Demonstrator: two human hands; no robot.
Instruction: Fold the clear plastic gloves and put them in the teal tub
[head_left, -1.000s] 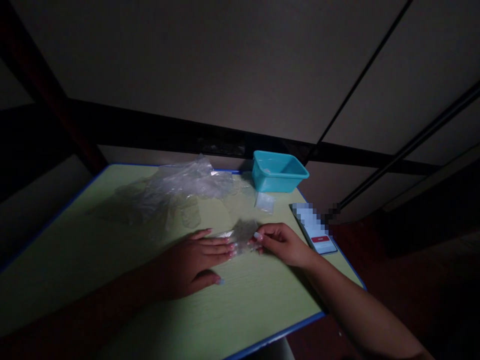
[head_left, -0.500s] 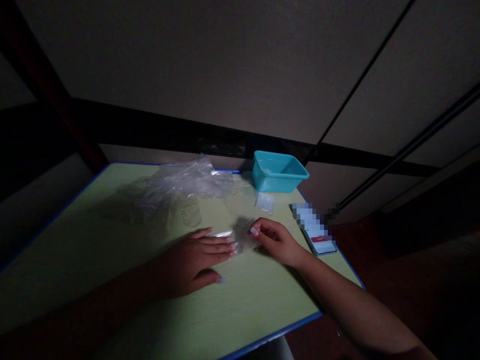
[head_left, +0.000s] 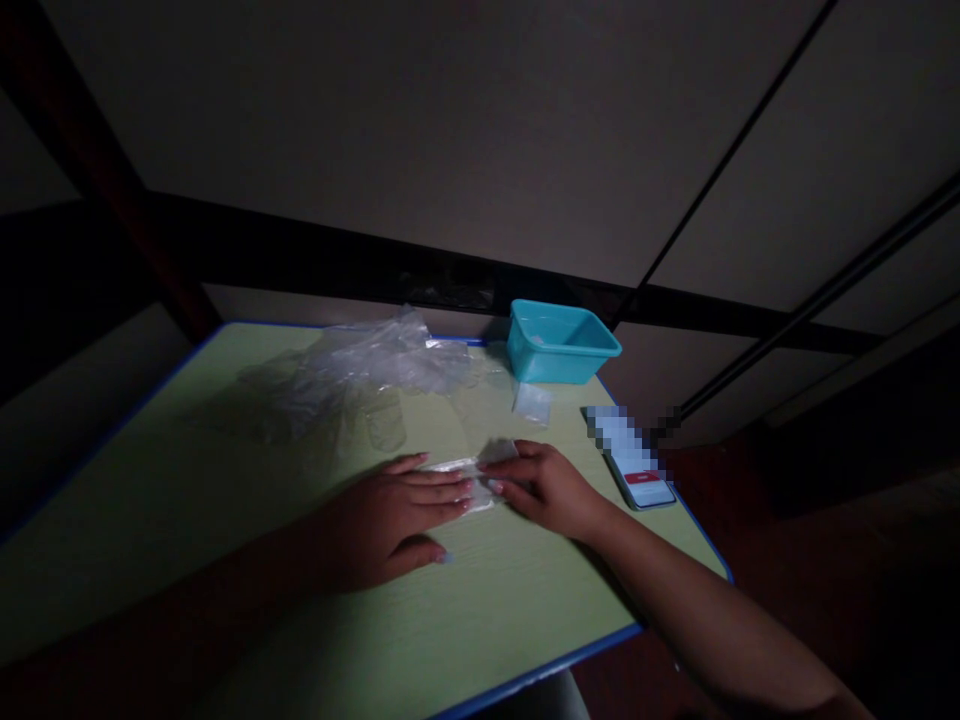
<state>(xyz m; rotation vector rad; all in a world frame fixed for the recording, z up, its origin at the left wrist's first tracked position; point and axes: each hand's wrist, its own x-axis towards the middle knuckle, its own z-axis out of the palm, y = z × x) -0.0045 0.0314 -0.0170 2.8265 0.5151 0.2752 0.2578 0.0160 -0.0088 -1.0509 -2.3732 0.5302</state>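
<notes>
A pale green table point(head_left: 487, 610) edged in blue spans the view, and toward its far left a crumpled heap of clear plastic point(head_left: 375, 355) spreads over the top, thin and filmy at its margins. The left hand point(head_left: 397, 515) lies palm down in front of the heap, its fingers stretched out, the thumb spread away from them and resting near the tabletop. Its fingertips press on the left part of a clear plastic piece point(head_left: 480, 497), which lies on the table between the two hands and catches the light. Just beyond lies a small whitish packet point(head_left: 532, 403), flat on the table. The right hand point(head_left: 551, 485) reaches in from the right, fingers bent, index finger and thumb touching the plastic piece; whether they pinch it, I cannot tell. A turquoise bin point(head_left: 559, 365) stands upright at the back edge, behind the packet. Farthest right, a phone point(head_left: 634, 465) lies screen up near the table's side edge, its display partly pixelated.
</notes>
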